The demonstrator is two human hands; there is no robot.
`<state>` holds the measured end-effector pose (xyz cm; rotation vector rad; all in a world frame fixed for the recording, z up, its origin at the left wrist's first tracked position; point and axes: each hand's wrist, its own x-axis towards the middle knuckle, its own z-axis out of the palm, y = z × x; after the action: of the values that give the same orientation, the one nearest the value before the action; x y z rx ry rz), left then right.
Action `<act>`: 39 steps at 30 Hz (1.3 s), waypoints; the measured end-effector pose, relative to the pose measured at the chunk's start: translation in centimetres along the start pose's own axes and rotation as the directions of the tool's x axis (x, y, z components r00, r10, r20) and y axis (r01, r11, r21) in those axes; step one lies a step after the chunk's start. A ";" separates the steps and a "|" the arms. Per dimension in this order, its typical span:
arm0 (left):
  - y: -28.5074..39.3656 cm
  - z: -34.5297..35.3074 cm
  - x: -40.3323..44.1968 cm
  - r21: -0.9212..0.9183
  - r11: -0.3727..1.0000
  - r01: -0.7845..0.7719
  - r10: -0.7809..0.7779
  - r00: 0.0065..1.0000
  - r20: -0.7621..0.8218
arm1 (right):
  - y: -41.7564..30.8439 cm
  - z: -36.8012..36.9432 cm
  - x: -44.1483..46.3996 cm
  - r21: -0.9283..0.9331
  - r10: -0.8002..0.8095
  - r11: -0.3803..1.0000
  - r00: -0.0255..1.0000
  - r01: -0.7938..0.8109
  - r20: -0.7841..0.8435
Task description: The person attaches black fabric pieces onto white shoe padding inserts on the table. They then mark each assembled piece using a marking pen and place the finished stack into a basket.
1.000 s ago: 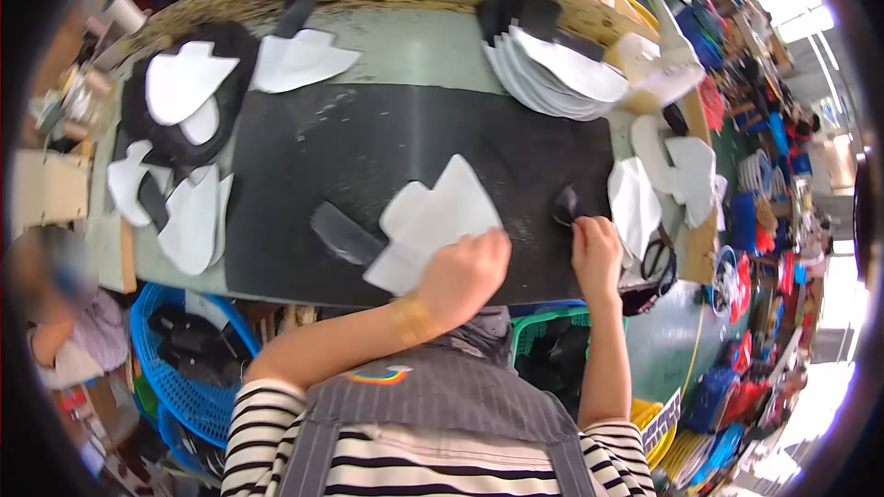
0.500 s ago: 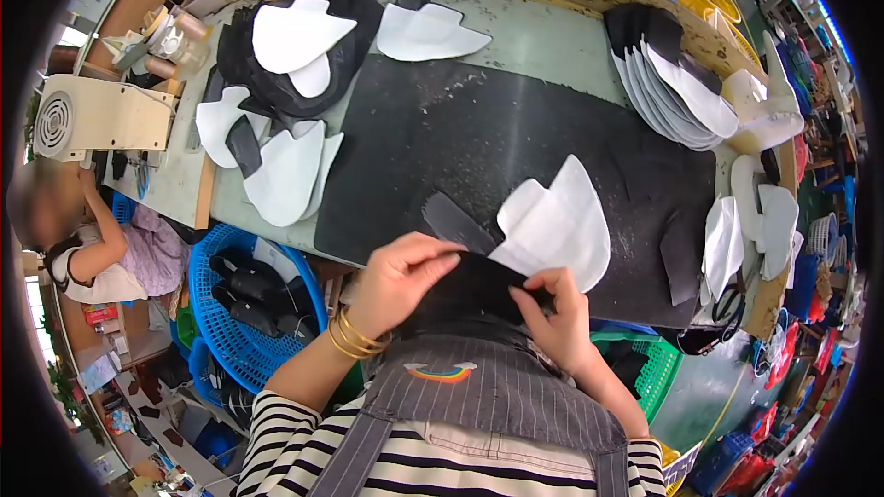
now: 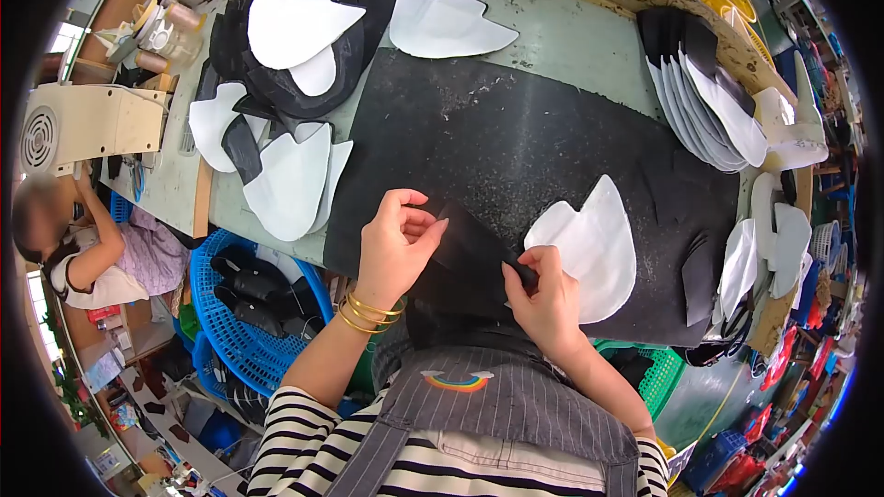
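Observation:
A dark piece of material [image 3: 471, 253] is stretched between my hands above the front edge of the black mat [image 3: 460, 129]. My left hand [image 3: 398, 244] is closed, thumb and fingers pinched at the piece's left end. At its right end my right hand [image 3: 543, 299] pinches it between thumb and forefinger. Just right of that hand a white cut piece [image 3: 594, 248] lies on the mat. Where the dark piece ends against the mat is hard to tell.
Fanned white and black pieces [image 3: 704, 106] lie back right. More white pieces [image 3: 293, 179] are at the left. Dark strips [image 3: 697, 281] and loose white pieces [image 3: 737, 262] lie right. Blue basket [image 3: 207, 267] and green basket [image 3: 663, 377] stand below. A person [image 3: 101, 248] sits left.
Both hands have come together at the front of the mat, with the dark piece now between them. Since half a second ago they have risen slightly over the mat. The view has shifted.

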<state>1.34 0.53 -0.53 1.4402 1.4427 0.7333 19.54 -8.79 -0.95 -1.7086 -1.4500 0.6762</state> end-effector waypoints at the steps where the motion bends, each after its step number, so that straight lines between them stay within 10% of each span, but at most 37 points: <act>1: 0.1 0.0 0.1 -0.003 1.000 0.015 -0.015 1.000 -0.002 | 0.0 0.0 0.0 -0.008 0.000 1.000 1.000 0.000 -0.002; 14: 1.1 0.6 -0.4 0.212 0.976 -0.038 0.034 0.999 0.024 | -0.1 0.2 -0.1 -0.056 -0.016 0.998 1.000 0.015 -0.021; 17: 1.7 1.2 -1.3 0.759 0.487 -0.432 0.569 0.816 0.100 | -0.1 0.5 -0.1 -0.087 -0.040 0.996 0.998 0.036 -0.044; 21: -0.3 1.5 -3.0 0.436 0.515 -0.738 0.509 0.673 0.537 | -0.2 0.3 -0.4 -0.057 -0.003 0.998 0.998 -0.001 -0.065; 39: 0.2 0.9 -2.5 0.424 0.510 -0.749 0.393 0.641 0.659 | 0.1 0.0 -1.0 -0.025 0.059 0.998 0.995 -0.061 -0.080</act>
<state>1.88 -2.07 -0.20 2.5733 0.7694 0.1477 19.39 -9.77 -1.13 -1.7864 -1.3631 0.6157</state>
